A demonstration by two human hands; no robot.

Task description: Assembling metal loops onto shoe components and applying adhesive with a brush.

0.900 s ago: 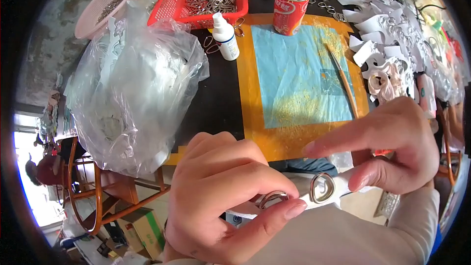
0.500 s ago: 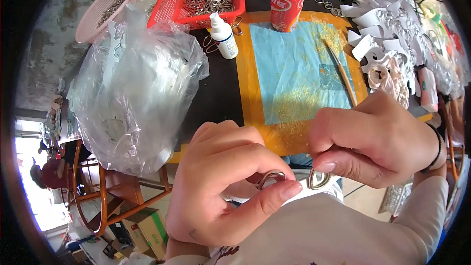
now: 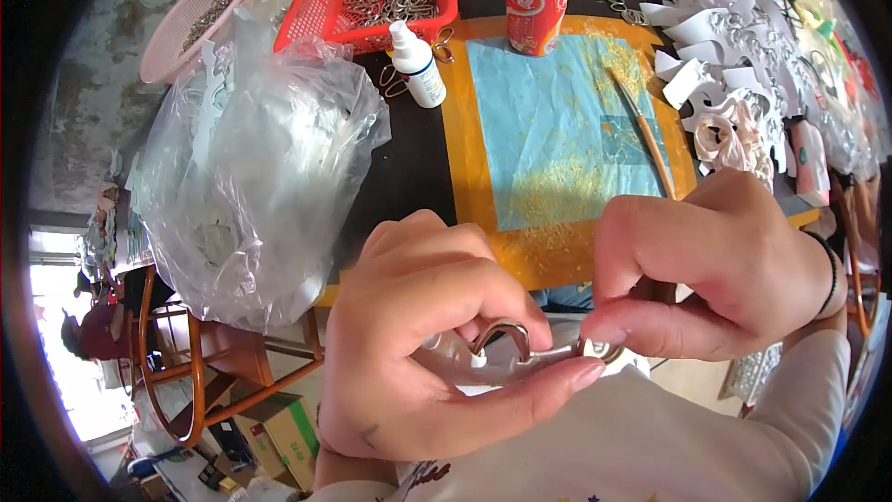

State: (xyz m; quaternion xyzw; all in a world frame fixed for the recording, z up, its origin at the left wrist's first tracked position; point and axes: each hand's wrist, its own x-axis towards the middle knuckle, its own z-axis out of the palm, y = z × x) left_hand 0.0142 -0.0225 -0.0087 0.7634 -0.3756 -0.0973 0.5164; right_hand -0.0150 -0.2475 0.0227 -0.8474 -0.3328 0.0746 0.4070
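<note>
Close in front of my body, my left hand (image 3: 423, 344) is curled, and a shiny silver metal ring (image 3: 503, 328) sits between its thumb and fingers. A small white bit (image 3: 478, 357) shows at one end of that ring. To the right, my right hand (image 3: 697, 270) pinches a second silver metal loop (image 3: 602, 350) between thumb and bent forefinger. The left thumb stretches toward this loop, just below it. Something pale lies between the two metal pieces; whether it joins them I cannot tell. My fingers partly hide both pieces.
A blue sheet (image 3: 548, 130) edged with orange tape bears a brush (image 3: 646, 130) and a red tub (image 3: 537, 19). Left of it stand a white bottle (image 3: 417, 70), a clear plastic bag (image 3: 269, 177) and a red basket (image 3: 307, 5) of metal rings. White cut pieces (image 3: 715, 42) pile at right.
My hands have come closer together. The left thumb has stretched out to the right, and the ring in my left hand has turned so its curve faces up. The right hand's loop is now more covered.
</note>
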